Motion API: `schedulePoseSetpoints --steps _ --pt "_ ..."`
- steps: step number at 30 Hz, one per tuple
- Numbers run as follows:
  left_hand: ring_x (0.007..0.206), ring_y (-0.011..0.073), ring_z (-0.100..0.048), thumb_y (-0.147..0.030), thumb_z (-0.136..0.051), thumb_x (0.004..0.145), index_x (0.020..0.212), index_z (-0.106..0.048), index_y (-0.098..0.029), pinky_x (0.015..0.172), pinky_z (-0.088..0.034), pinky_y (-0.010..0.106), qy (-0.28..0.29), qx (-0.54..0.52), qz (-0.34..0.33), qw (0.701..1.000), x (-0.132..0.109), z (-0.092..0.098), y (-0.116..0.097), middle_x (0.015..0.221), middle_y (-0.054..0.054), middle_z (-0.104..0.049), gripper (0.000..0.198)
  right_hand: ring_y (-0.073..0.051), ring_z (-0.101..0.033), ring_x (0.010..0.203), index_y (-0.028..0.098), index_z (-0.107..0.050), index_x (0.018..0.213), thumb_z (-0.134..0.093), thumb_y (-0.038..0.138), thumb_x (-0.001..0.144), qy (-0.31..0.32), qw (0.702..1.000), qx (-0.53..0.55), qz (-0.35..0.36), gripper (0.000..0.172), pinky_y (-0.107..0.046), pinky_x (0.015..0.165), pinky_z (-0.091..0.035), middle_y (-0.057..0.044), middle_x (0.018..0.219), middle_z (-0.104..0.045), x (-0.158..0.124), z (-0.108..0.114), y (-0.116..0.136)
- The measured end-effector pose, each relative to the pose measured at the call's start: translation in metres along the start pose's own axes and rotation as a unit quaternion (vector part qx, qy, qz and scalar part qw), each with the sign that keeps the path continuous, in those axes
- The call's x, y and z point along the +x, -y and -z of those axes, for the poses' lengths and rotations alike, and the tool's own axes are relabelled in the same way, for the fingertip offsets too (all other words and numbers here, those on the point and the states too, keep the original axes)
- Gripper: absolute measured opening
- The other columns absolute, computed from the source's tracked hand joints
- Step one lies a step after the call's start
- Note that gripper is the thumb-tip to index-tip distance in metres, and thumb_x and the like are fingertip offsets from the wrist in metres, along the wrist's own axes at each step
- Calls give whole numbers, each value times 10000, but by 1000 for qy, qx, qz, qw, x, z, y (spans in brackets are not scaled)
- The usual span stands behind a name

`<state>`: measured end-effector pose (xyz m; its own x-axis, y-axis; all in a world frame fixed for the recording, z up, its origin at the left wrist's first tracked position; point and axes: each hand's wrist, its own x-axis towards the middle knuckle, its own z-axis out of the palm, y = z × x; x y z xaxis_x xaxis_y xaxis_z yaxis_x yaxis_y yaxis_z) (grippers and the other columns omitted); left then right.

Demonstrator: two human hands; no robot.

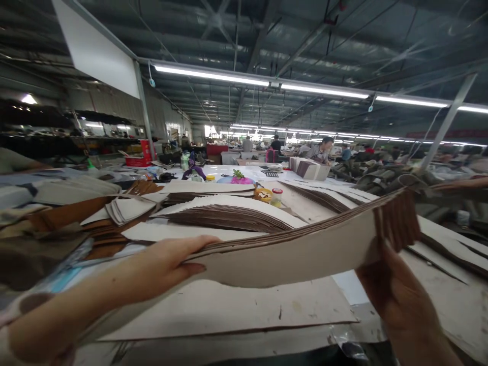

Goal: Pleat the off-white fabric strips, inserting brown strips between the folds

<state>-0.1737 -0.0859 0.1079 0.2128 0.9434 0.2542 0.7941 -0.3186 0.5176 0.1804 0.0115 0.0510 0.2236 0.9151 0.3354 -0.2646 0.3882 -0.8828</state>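
Note:
I hold a long stack of thin brown sheets with pale undersides (305, 249), lifted above the worktable and sagging in the middle. My left hand (168, 262) grips its near left end, thumb on top and fingers underneath. My right hand (396, 290) holds the right end from below, where the brown edges fan upward. Both hands are closed on the stack.
Large pale boards (236, 310) lie on the table under the stack. More fanned piles of sheets (232, 211) cover the table behind, with small jars (277, 196) and a pink item (240, 179). Several people (320, 150) work at far tables. Leather pieces (57, 213) lie left.

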Motion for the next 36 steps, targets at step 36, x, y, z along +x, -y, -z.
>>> schedulePoseSetpoints --steps 36 --pt "937 250 -498 -434 -514 804 1276 -360 -186 855 -304 383 -6 217 -88 972 21 -148 15 1022 84 -564 555 -241 -543 953 252 -480 1159 -639 446 667 355 909 -207 -66 552 -318 790 -462 -59 1041 -575 -59 -28 -109"
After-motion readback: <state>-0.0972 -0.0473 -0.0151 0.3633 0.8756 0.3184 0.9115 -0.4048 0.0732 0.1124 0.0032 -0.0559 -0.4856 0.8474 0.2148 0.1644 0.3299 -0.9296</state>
